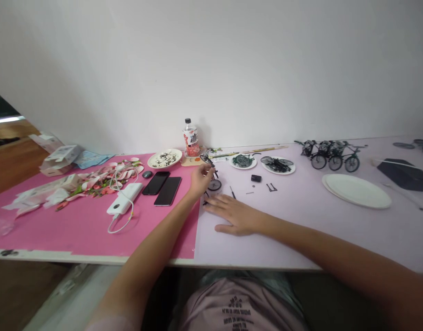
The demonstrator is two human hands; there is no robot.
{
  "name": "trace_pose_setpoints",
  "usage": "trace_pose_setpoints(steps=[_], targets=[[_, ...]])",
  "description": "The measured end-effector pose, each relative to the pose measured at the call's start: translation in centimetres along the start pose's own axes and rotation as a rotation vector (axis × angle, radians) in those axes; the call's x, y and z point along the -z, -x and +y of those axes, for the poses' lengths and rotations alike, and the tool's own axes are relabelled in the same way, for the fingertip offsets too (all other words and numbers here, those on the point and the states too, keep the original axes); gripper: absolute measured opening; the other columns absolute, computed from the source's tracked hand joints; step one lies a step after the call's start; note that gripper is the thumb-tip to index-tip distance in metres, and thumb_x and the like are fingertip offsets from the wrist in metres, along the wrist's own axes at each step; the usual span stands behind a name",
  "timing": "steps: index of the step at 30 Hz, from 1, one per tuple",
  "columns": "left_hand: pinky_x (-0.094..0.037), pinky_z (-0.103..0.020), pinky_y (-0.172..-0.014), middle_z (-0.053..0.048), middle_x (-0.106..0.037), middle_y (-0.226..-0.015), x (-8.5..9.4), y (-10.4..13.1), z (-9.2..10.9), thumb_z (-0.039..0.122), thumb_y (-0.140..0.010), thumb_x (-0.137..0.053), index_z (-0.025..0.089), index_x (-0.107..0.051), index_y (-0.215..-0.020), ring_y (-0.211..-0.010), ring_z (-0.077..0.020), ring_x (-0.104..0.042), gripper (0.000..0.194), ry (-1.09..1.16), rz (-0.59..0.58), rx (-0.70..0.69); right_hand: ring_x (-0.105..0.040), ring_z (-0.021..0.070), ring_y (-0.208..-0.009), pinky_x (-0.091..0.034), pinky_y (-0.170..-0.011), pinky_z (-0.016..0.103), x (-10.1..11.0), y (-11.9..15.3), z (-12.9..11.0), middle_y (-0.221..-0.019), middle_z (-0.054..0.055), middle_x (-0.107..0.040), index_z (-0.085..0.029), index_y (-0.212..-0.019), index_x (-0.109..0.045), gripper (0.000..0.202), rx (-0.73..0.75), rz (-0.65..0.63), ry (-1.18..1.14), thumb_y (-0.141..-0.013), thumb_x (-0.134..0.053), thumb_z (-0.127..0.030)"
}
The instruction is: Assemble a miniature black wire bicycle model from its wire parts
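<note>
My left hand [200, 181] is closed around the upper part of a small dark model bicycle [214, 185]. One of its wheels shows below my fingers, near the border of the pink and pale sheets. My right hand [237, 215] lies palm down on the pale sheet, fingers stretched out toward the left. Its fingertips are by a small dark part [206, 200], mostly hidden, so I cannot tell whether they touch it. Beyond that hand lie a thin screwdriver-like tool [233, 192], a black fork-shaped part [272, 187] and a small black block [256, 178].
Plates of dark bicycle parts [277, 172] stand at the back, near a drink bottle [191, 140]. Finished-looking model bicycles [330, 156] and stacked white plates [358, 191] are right. Two phones [167, 191], a power bank [124, 198] and a pile of petal-like pieces [104, 179] lie left.
</note>
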State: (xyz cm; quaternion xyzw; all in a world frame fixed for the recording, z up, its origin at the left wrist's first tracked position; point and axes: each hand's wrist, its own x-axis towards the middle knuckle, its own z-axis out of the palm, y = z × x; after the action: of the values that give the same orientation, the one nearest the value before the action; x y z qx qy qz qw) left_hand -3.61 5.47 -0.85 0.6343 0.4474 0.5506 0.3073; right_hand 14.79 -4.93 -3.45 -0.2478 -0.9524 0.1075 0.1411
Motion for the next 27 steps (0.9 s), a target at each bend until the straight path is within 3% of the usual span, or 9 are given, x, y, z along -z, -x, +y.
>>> trace_pose_setpoints(steps=[3,6,11,15,22,27], targets=[[-0.051,-0.026,-0.063,-0.005,-0.073,-0.078,0.0,0.2,0.2,0.033,-0.084,-0.074,0.016,-0.07,-0.088,-0.064,-0.0155,-0.066,0.018,-0.053,-0.007,-0.029,-0.029,0.0328,-0.158,-0.022,-0.13,0.053,0.1,0.0,0.1,-0.169,0.012,-0.037,-0.022,-0.162,-0.04,0.069,0.023,0.0,0.033,-0.103,-0.049,-0.058],[-0.051,-0.026,-0.063,-0.005,-0.073,-0.078,0.2,0.4,0.1,0.033,-0.085,-0.073,0.016,-0.07,-0.088,-0.067,-0.0162,-0.066,0.018,-0.072,-0.028,-0.055,-0.047,0.0343,-0.145,-0.039,-0.121,0.051,0.3,0.2,0.0,-0.161,0.017,-0.047,-0.019,-0.154,-0.051,0.064,0.015,0.051,0.064,-0.102,-0.053,-0.056],[-0.051,-0.026,-0.063,-0.006,-0.075,-0.086,0.3,0.5,-0.3,0.035,-0.087,-0.07,0.015,-0.071,-0.094,-0.066,-0.0153,-0.065,0.021,-0.1,-0.032,-0.072,-0.065,0.0282,-0.109,-0.055,-0.097,0.045,1.0,0.5,0.5,-0.125,0.014,-0.068,-0.02,-0.131,-0.068,0.034,-0.003,0.173,0.13,-0.105,-0.052,-0.036],[-0.053,-0.028,-0.068,-0.009,-0.078,-0.093,0.2,0.6,-0.3,0.032,-0.089,-0.066,0.015,-0.072,-0.098,-0.072,-0.017,-0.068,0.02,-0.183,-0.045,-0.098,-0.066,0.0253,-0.095,-0.055,-0.089,0.041,1.9,0.9,1.8,-0.107,0.011,-0.072,-0.018,-0.119,-0.073,0.024,-0.033,0.198,0.231,-0.106,-0.053,-0.024],[-0.055,-0.028,-0.066,-0.008,-0.079,-0.094,-0.5,1.2,-0.3,0.031,-0.09,-0.067,0.016,-0.074,-0.102,-0.075,-0.0185,-0.071,0.021,-0.256,-0.067,-0.125,-0.069,0.0246,-0.095,-0.052,-0.088,0.04,2.2,1.6,4.4,-0.106,0.009,-0.075,-0.019,-0.116,-0.074,0.019,-0.067,0.21,0.257,-0.101,-0.063,-0.018],[-0.055,-0.027,-0.064,-0.008,-0.078,-0.091,-1.1,1.8,-0.4,0.033,-0.091,-0.066,0.016,-0.074,-0.104,-0.073,-0.0185,-0.071,0.023,-0.239,-0.107,-0.119,-0.069,0.0244,-0.098,-0.049,-0.088,0.039,2.0,1.6,4.7,-0.108,0.009,-0.075,-0.019,-0.118,-0.073,0.021,-0.08,0.208,0.226,-0.099,-0.066,-0.017]])
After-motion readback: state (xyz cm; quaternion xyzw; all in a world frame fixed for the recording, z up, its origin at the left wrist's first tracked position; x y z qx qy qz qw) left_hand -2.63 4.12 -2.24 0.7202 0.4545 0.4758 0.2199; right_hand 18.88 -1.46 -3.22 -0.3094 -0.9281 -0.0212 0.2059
